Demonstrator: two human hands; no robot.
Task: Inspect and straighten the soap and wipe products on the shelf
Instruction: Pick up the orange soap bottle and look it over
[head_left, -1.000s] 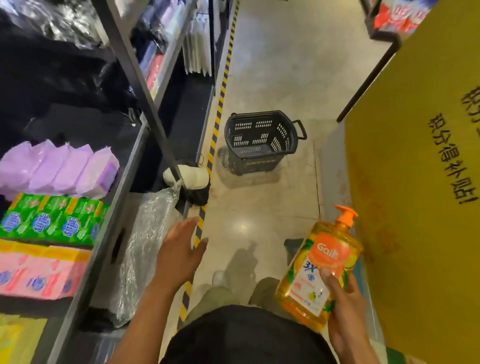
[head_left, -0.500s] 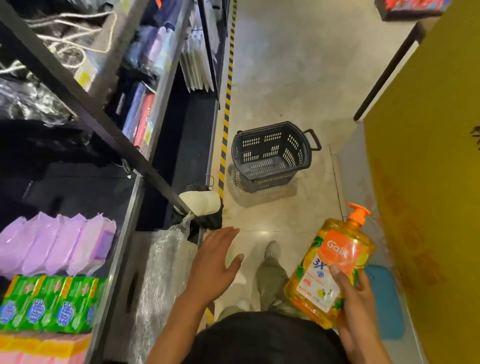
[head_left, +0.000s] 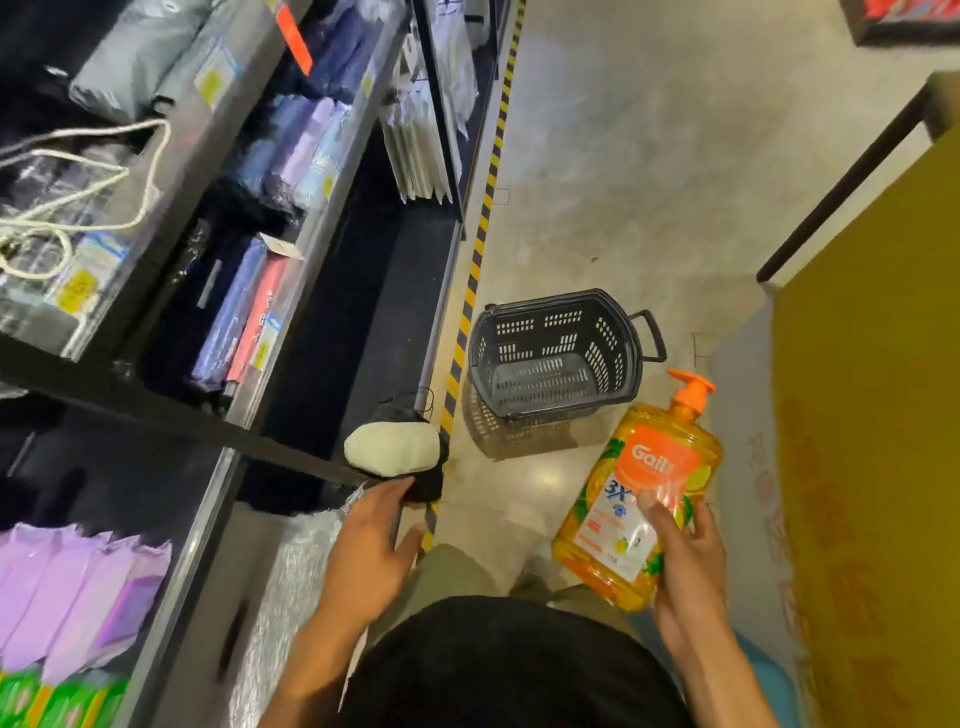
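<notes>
1. Head view, right side: grips the orange soap bottle (head_left: 641, 499) in the right hand (head_left: 685, 566), thumb laid across the front label, fingers curled round the back near the base.
2. Holds it over the aisle floor, near the yellow panel (head_left: 872, 415) and well apart from the shelf (head_left: 208, 519).
3. Tilts the bottle's long axis: pump up, away from the body and a little to the right, base down toward the wrist.
4. Same view, middle: keeps nothing in the left hand (head_left: 369, 545), palm down, fingers relaxed and slightly spread, just beside the shelf's front edge and above a sheet of bubble wrap (head_left: 291, 582). Cannot tell whether the fingertips touch the black upright there.
5. Same view, left: shows purple wipe packs (head_left: 78, 597) standing in a leaning row on the shelf, with green soap packs (head_left: 57, 701) nearer the body, cut off by the frame.
6. Also shows a dark basket (head_left: 556, 353) on the floor ahead, between shelf and panel.
7. Judging the coming move: puts the shelf to the left of the bottle, across the body, so likely needs a leftward swing of the right arm and the pump brought upright. Leaves the nearer left hand free to straighten the packs.
</notes>
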